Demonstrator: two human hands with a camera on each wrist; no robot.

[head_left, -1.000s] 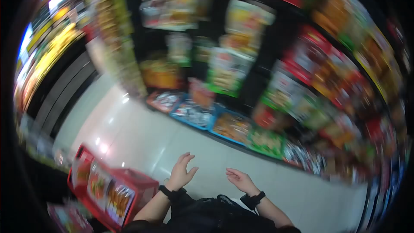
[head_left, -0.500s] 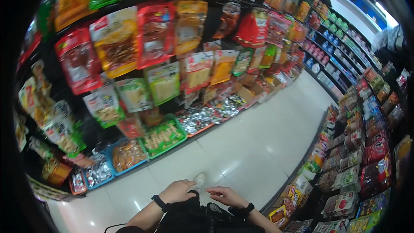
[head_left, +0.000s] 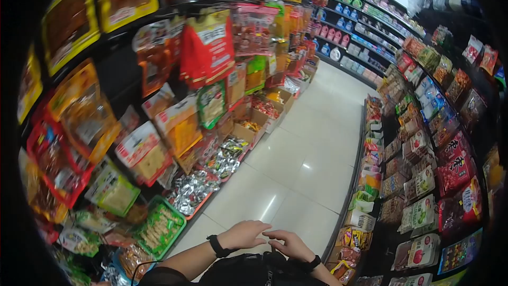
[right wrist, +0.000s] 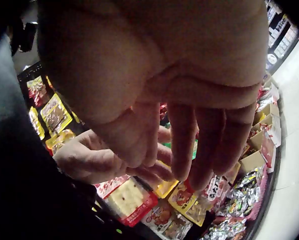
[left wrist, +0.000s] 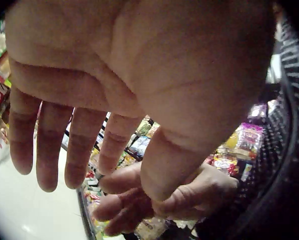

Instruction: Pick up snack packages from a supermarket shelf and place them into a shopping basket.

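Note:
Both hands are bare and hold nothing, held in front of the body above the aisle floor. My left hand [head_left: 244,235] points inward with its fingers extended. My right hand [head_left: 291,244] faces it, fingers relaxed, and the fingertips of the two come close together in the head view. In the left wrist view the left palm [left wrist: 129,65] fills the top, its fingers straight and spread, with the right hand [left wrist: 194,197] behind the thumb. The right palm [right wrist: 154,60] looms large in the right wrist view, its fingers hanging loosely.
Packaged snacks [head_left: 143,151] hang on the left shelf, above a green tray [head_left: 182,228] and silver-wrapped pieces [head_left: 193,190]. Open cardboard boxes [head_left: 275,106] line its foot. More packets [head_left: 420,180] fill the right shelf. Pale tiled floor [head_left: 296,164] runs between toward bottle shelves [head_left: 344,21].
The head view has swung right, from the snack wall to along the aisle, and the red basket has left view. The hands have drawn nearer each other, still holding nothing.

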